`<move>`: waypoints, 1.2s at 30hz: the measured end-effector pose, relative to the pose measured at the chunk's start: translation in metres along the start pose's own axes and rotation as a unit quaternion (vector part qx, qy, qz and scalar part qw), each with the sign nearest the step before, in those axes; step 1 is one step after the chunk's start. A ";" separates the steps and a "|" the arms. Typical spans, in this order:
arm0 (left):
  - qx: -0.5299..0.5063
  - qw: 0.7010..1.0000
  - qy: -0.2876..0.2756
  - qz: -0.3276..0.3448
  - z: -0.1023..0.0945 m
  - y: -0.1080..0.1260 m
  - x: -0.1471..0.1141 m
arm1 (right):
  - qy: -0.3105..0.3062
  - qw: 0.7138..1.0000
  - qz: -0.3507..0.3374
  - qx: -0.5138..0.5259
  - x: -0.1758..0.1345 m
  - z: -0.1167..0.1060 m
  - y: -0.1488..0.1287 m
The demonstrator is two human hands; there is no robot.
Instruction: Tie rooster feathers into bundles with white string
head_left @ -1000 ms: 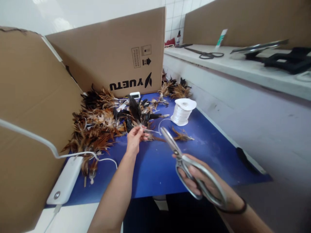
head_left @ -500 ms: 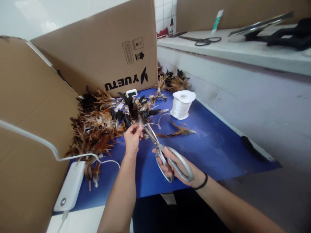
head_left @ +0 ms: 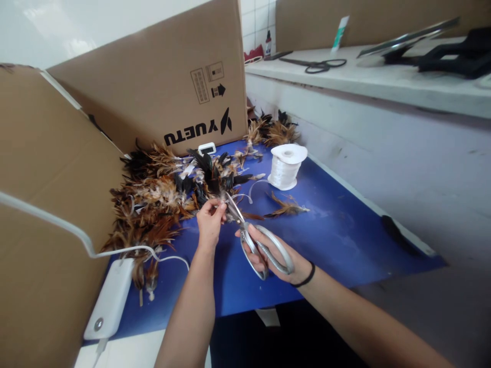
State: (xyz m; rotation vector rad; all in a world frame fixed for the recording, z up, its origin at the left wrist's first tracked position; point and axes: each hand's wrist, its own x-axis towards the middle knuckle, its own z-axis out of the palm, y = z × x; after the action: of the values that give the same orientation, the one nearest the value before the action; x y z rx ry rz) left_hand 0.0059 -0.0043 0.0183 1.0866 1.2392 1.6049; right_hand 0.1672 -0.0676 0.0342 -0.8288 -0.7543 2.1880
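My left hand (head_left: 210,219) is closed in a pinch on the base of a bunch of black feathers (head_left: 210,171), which stands up above the fingertips. In my right hand (head_left: 270,253) are silver-handled scissors (head_left: 245,227), their blades pointing up and left to just beside my left fingertips. A thin white ribbon (head_left: 250,193) runs from the white spool (head_left: 284,171) in a loose curl to the blades. Whether it is cut through there I cannot tell. One loose brown feather bunch (head_left: 287,207) lies right of the blades.
Brown feather bunches (head_left: 146,204) are heaped on the left of the blue mat (head_left: 326,240). Cardboard boxes (head_left: 153,76) wall the back and left. A white power bank (head_left: 111,299) with its cable is at front left. Black scissors (head_left: 322,65) lie on the right ledge.
My right hand and the scissors have shifted a little left and up, bringing the blades closer to my left fingers. My left hand stays nearly in place with the feathers.
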 end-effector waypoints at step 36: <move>-0.097 0.994 -0.018 -0.036 0.002 -0.002 0.001 | 0.082 0.938 -0.067 -0.330 -0.020 -0.024 -0.027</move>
State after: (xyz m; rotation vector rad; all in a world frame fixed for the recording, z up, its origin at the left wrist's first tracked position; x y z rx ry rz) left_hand 0.0073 -0.0024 0.0163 0.9341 1.0622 1.6075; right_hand 0.2061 -0.0593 0.0448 -1.2227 -1.4447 1.7159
